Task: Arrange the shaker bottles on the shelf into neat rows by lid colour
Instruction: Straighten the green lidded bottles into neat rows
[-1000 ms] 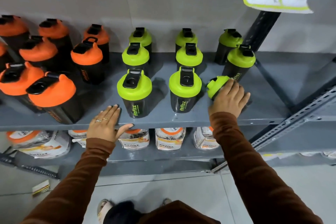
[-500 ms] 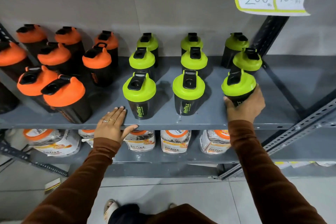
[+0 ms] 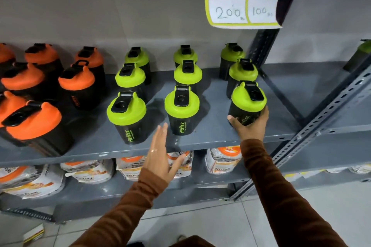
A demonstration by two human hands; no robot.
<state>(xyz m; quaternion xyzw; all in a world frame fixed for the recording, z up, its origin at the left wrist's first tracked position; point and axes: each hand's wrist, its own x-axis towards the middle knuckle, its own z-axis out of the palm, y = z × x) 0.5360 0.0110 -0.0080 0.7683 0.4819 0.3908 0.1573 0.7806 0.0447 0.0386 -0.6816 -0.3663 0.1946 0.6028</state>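
Note:
On the grey shelf (image 3: 216,138) stand black shaker bottles: several with orange lids (image 3: 77,84) at the left and several with green lids (image 3: 181,103) in three columns to the right. My right hand (image 3: 250,126) grips the base of the front right green-lid bottle (image 3: 248,102), which stands upright at the front of its column. My left hand (image 3: 160,154) hovers open in front of the shelf edge, fingers apart, between the two front green-lid bottles (image 3: 127,115), touching nothing.
A yellow price sign (image 3: 244,4) hangs from the shelf above. White packets (image 3: 92,171) fill the lower shelf. A perforated metal upright (image 3: 329,114) slants at the right, with another green-lid bottle (image 3: 359,56) beyond it. A small box (image 3: 33,233) lies on the tiled floor.
My right hand stood the tipped green-lid bottle upright and still holds it. My left hand lifted off the shelf edge and moved right. The camera tilted upward.

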